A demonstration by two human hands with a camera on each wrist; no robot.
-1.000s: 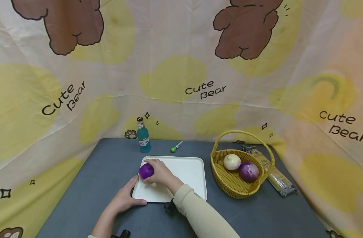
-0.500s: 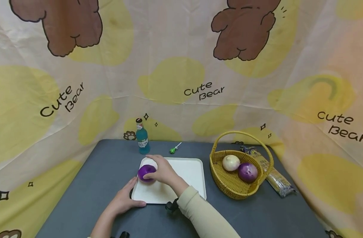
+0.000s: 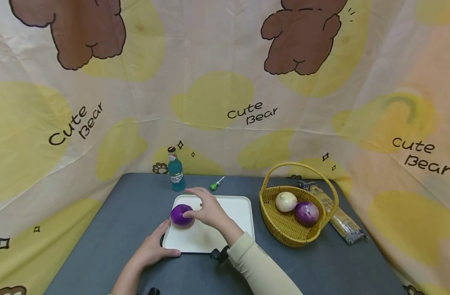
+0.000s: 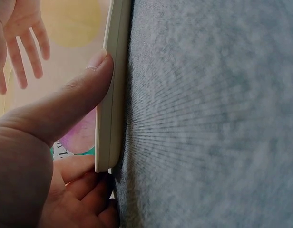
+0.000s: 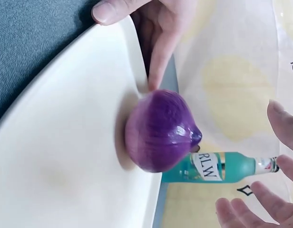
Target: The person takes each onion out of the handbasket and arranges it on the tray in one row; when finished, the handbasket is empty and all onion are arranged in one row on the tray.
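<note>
A purple onion [image 3: 178, 214] sits at the left end of a white rectangular tray [image 3: 225, 221]. In the right wrist view, the onion [image 5: 158, 133] stands with its pointed tip up. My right hand [image 3: 210, 209] is over the tray just right of the onion, fingers spread and holding nothing. That wrist view shows the right fingers [image 5: 260, 202] apart from the onion. My left hand [image 3: 153, 244] grips the tray's near left corner. The left wrist view has the left thumb [image 4: 73, 97] along the tray's rim [image 4: 110, 104], the other fingers round the corner.
A yellow wicker basket [image 3: 280, 235] at the right holds a white onion [image 3: 286, 201] and another purple onion [image 3: 307, 213]. Behind it lies a clear-wrapped packet [image 3: 344, 223]. A blue-green bottle [image 3: 176, 172] and a green lollipop [image 3: 214, 186] are beyond the tray.
My right hand has let go of the purple onion and drawn back to the right with its fingers opening. The onion rests on the tray; my left hand has stayed at the corner.
</note>
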